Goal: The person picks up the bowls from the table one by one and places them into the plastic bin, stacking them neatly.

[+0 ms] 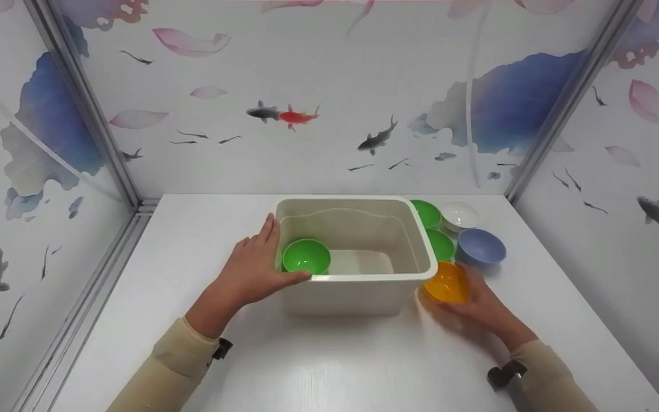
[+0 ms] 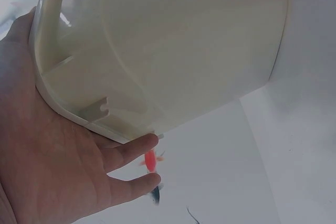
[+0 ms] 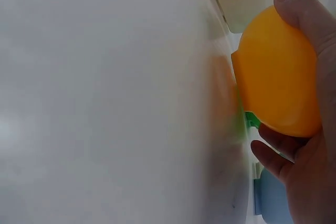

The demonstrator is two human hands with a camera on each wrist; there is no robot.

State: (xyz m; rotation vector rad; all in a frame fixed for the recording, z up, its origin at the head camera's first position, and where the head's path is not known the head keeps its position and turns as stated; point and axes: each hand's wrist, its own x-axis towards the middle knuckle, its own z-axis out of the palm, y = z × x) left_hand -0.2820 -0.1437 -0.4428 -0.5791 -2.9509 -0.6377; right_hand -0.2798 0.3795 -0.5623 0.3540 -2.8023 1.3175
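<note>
A white plastic bin (image 1: 341, 297) stands in the middle of the table, with a green bowl (image 1: 306, 256) inside at its left end. My left hand (image 1: 255, 266) lies against the bin's near left corner, fingers straight along the left side and thumb at the front rim. In the left wrist view, the fingers (image 2: 131, 153) stretch out past the rim. To the right of the bin, my right hand (image 1: 478, 297) grips an orange bowl (image 1: 447, 283) between thumb and fingers. The right wrist view shows this bowl's rounded outside (image 3: 281, 74), tilted, close to the table.
Beyond the orange bowl stand a blue bowl (image 1: 481, 247), a white bowl (image 1: 460, 216) and two green bowls (image 1: 439, 245), the green ones partly hidden by the bin. Patterned panels (image 1: 318, 154) enclose the white table (image 1: 318, 366) at the back and sides.
</note>
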